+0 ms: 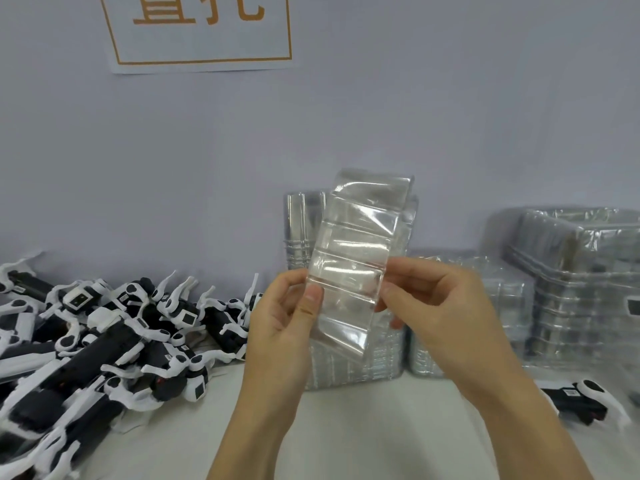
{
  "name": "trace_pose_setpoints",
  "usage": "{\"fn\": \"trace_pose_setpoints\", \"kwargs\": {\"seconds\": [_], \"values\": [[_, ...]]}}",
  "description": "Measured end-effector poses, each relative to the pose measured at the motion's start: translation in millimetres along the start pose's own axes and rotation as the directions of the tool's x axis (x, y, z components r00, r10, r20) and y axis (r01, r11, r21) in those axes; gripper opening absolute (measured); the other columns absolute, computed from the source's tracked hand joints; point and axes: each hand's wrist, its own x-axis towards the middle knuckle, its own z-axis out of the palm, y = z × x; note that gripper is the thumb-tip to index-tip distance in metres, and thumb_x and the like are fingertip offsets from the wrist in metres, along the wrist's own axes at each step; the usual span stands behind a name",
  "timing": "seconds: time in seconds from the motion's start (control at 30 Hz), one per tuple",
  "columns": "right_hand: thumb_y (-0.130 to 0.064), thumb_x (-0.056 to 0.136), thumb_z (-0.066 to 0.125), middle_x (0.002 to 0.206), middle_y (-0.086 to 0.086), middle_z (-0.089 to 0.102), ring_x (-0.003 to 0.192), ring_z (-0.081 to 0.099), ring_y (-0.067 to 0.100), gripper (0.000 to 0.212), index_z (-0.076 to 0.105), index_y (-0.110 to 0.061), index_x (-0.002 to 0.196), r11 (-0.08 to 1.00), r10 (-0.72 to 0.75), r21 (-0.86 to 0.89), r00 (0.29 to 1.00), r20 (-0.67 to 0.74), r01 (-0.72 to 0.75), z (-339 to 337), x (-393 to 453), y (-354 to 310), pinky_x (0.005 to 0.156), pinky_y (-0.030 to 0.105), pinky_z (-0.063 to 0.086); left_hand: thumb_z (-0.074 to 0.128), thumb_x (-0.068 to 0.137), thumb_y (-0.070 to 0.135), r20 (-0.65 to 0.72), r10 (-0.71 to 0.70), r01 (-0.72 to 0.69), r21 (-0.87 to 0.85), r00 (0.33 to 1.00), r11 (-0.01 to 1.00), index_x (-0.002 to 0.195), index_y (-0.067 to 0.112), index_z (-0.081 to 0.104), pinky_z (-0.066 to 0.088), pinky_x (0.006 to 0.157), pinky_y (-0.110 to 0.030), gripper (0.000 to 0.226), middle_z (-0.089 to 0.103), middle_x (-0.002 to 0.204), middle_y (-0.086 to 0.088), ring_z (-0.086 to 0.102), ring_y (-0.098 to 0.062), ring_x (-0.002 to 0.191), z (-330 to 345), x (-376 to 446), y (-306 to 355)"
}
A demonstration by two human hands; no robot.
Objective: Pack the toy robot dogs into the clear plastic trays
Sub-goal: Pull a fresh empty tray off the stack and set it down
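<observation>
Toy robot dogs in black and white plastic (114, 341) lie heaped on the white desk (363, 427), well off to the left of the fingers and lower than them; one more black-and-white dog (585, 400) lies alone on the desk to the right, below the right wrist. Between the two hands a clear, ribbed plastic tray (356, 268) is held up in the air, its long axis running almost upright and leaning a little to the right at the top. The left hand (287, 323) pinches the tray's left edge, thumb in front; the right hand (440, 306) pinches the right edge the same way — both sets of fingers are clamped on the tray.

Judging by this, the tray must come down flat before a dog goes in. The left hand is nearer the heap. Open desk lies straight below the fingers; behind them stand stacks of clear trays (346, 358), and further right a wrapped, taller stack of trays (585, 289) — so room to move is downward and toward the person.
</observation>
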Motion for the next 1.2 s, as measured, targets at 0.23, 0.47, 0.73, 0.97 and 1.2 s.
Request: {"fn": "trace_pose_setpoints", "kwargs": {"seconds": [0.23, 0.47, 0.73, 0.97, 1.2], "values": [[-0.003, 0.095, 0.059, 0.083, 0.001, 0.078, 0.073, 0.075, 0.017, 0.031, 0.079, -0.026, 0.097, 1.0, 0.027, 0.004, 0.999, 0.017, -0.027, -7.1, 0.0, 1.1, 0.057, 0.018, 0.053, 0.059, 0.092, 0.024, 0.181, 0.034, -0.054, 0.105, 0.983, 0.993, 0.11, 0.011, 0.059, 0.052, 0.082, -0.028, 0.022, 0.076, 0.102, -0.009, 0.072, -0.023, 0.096, -7.4, -0.3, 3.1], [0.005, 0.091, 0.062, 0.091, -0.003, 0.079, 0.078, 0.075, 0.013, 0.044, 0.078, -0.035, 0.093, 0.999, 0.046, -0.019, 0.986, 0.159, -0.044, -11.7, -1.0, -0.3, 0.064, 0.019, 0.056, 0.055, 0.086, 0.005, 0.331, -0.021, -0.011, 0.096, 0.943, 0.995, 0.119, 0.019, 0.053, 0.054, 0.084, -0.027, 0.035, 0.074, 0.108, -0.006, 0.071, -0.021, 0.102, -13.1, -4.2, 12.2], [-0.01, 0.096, 0.064, 0.078, 0.008, 0.077, 0.071, 0.074, 0.023, 0.019, 0.077, -0.021, 0.09, 0.999, 0.049, 0.014, 0.994, 0.093, -0.05, -1.2, 0.0, 1.9, 0.059, 0.023, 0.058, 0.058, 0.088, 0.044, 0.116, 0.028, -0.031, 0.027, 0.993, 0.999, 0.101, 0.022, 0.062, 0.057, 0.068, -0.028, 0.026, 0.074, 0.081, -0.005, 0.074, -0.02, 0.077, 6.8, -3.3, 16.6], [-0.008, 0.086, 0.073, 0.076, 0.008, 0.077, 0.071, 0.075, 0.024, 0.008, 0.078, -0.013, 0.087, 0.997, 0.059, 0.053, 0.996, 0.071, -0.063, 0.5, 0.8, -2.3, 0.057, 0.021, 0.056, 0.059, 0.086, 0.039, 0.138, 0.034, -0.031, -0.023, 0.99, 0.999, 0.104, 0.018, 0.06, 0.055, 0.06, -0.022, 0.027, 0.076, 0.081, -0.009, 0.074, -0.02, 0.072, 8.7, -3.3, 20.4], [0.007, 0.088, 0.067, 0.074, -0.002, 0.077, 0.063, 0.072, 0.013, 0.027, 0.079, -0.017, 0.083, 1.0, 0.002, -0.015, 1.0, -0.015, -0.003, 14.3, 0.7, -4.5, 0.056, 0.018, 0.053, 0.056, 0.087, 0.045, 0.023, 0.076, -0.078, 0.05, 0.997, 0.996, 0.093, 0.024, 0.059, 0.055, 0.055, -0.028, 0.022, 0.076, 0.085, -0.013, 0.075, -0.031, 0.076, 13.6, -3.2, 19.5]]}}
